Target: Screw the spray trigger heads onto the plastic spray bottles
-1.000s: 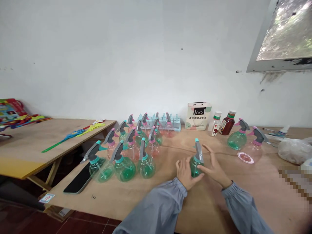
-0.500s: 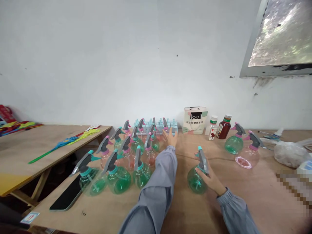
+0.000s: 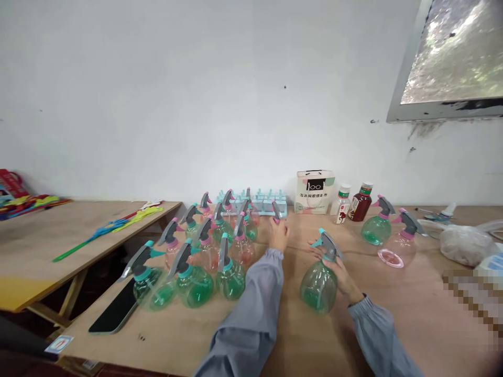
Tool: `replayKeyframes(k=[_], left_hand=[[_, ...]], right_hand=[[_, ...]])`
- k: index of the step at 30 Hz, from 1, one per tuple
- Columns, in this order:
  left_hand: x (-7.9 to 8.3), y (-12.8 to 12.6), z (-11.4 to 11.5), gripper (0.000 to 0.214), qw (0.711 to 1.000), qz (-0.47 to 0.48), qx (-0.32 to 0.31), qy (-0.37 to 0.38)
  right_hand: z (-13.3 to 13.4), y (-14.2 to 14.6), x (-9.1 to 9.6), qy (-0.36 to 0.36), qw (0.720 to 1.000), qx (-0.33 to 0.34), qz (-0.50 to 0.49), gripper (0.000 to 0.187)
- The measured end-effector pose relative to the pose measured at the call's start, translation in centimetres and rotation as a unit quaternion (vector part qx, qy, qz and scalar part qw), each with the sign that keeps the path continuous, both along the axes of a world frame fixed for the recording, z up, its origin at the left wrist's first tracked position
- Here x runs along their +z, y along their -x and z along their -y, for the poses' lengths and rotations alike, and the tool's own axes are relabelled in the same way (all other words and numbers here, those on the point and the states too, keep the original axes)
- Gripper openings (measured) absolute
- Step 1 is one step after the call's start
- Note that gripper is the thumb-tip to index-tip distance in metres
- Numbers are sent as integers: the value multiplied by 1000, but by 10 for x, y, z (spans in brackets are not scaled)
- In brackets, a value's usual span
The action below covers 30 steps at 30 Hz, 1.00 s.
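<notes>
My right hand (image 3: 338, 267) grips the neck of a green spray bottle (image 3: 319, 285) with a teal and grey trigger head, tilted toward me above the wooden table (image 3: 393, 314). My left hand (image 3: 278, 233) is stretched forward and closed round a pink spray bottle whose grey and pink trigger head (image 3: 276, 210) sticks up above my fingers; the bottle's body is hidden behind my hand. To the left stands a cluster of several green and pink spray bottles (image 3: 204, 246).
Two more spray bottles (image 3: 389, 233), two drink bottles (image 3: 352, 201) and a small printed box (image 3: 314, 191) stand at the back right. A black phone (image 3: 115, 312) lies at the table's left edge. A plastic bag (image 3: 463, 243) lies far right. Another table (image 3: 58, 235) stands to the left.
My left hand left the green bottle, reached forward to the back of the cluster and closed on a pink bottle. My right hand lifted and tilted the green bottle toward me.
</notes>
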<state>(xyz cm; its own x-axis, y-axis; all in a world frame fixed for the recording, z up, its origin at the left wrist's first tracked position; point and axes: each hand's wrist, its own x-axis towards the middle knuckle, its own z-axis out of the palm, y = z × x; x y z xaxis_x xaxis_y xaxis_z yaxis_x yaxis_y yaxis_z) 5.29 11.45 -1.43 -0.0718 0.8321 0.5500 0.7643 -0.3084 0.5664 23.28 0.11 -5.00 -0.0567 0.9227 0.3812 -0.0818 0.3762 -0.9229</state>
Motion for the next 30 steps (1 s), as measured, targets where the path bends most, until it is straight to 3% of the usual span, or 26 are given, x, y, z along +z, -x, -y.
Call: replayKeyframes(k=[6, 12, 15, 20, 25, 30], left_hand=[[-37, 18, 65, 28, 991, -111, -36, -64], [-58, 48, 102, 36, 979, -151, -73, -119], [-63, 58, 112, 35, 981, -134, -68, -126], [-64, 62, 121, 35, 983, -115, -56, -135], [-63, 60, 122, 36, 981, -112, -72, -138], [-62, 64, 121, 36, 977, -109, -93, -155]], right_hand=[[6, 14, 19, 32, 989, 108, -98, 61], [7, 20, 32, 73, 987, 105, -92, 59], [2, 19, 28, 88, 988, 88, -97, 58], [-6, 15, 20, 64, 989, -7, -132, 53], [-6, 18, 17, 69, 990, 51, -114, 56], [-6, 26, 7, 85, 988, 14, -125, 51]])
